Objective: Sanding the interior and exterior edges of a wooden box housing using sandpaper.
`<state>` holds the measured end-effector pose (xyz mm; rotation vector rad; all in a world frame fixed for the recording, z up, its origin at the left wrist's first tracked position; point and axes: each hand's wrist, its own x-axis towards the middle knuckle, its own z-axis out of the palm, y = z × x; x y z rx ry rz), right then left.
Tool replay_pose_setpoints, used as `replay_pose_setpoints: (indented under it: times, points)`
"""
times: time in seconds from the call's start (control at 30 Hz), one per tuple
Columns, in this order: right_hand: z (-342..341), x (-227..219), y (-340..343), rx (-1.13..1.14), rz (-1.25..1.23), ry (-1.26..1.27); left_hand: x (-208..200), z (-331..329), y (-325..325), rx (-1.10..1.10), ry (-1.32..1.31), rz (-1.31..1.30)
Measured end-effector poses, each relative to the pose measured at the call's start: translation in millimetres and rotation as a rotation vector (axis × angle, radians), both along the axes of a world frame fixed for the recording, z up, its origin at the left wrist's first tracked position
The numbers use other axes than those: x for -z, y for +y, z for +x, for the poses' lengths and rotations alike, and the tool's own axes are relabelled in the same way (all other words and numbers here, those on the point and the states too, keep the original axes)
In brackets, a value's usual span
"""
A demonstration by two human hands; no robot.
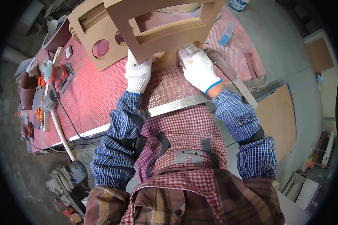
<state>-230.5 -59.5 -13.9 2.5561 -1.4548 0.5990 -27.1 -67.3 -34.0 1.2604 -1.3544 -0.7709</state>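
Note:
A brown fibreboard panel (pixel 150 47) with a curved window cut through it stands tilted up over the red mesh tabletop (pixel 97 86). My left hand (pixel 137 73), in a white glove, is closed at its lower left corner, its fingers partly hidden by the board. In a matching glove, my right hand (pixel 197 64) grips the lower edge farther right, fingertips curled out of sight by a cutout. Behind and left, more cut boards (pixel 116 56) lean together, showing a round hole and a window. A long flat tool with a worn brown grip (pixel 222 63) lies beside my right hand.
At the left lie a red and grey power sander (pixel 50 73) with a trailing cord, sanding pieces and a wooden-handled tool (pixel 60 129). A clear-and-blue block (pixel 226 34) and brown strips (pixel 251 65) rest at the right. A metal edge (pixel 176 106) borders the table.

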Motion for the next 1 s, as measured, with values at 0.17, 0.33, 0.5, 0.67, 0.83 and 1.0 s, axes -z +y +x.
replay_pose_setpoints:
  times: [0.17,0.33,0.5,0.67,0.83,1.0]
  points:
    - [-3,11,0,-0.001,-0.071,-0.027,-64,-6,32,-0.103,-0.318,0.204]
    - [-1,12,1,0.040,-0.076,-0.078,-110,-23,82,-0.045,-0.764,-0.344]
    - [8,10,6,0.018,-0.041,-0.023,-125,-49,1,0.029,-1.146,-0.614]
    - [6,-10,-5,0.021,-0.246,-0.044,-126,-53,-13,0.142,-1.289,-0.167]
    - [-4,24,-7,0.005,-0.379,-0.121,-125,-61,-15,0.126,-1.225,-0.287]
    - [36,5,18,0.183,0.356,-1.033,-120,-55,-10,0.078,-1.263,-0.325]
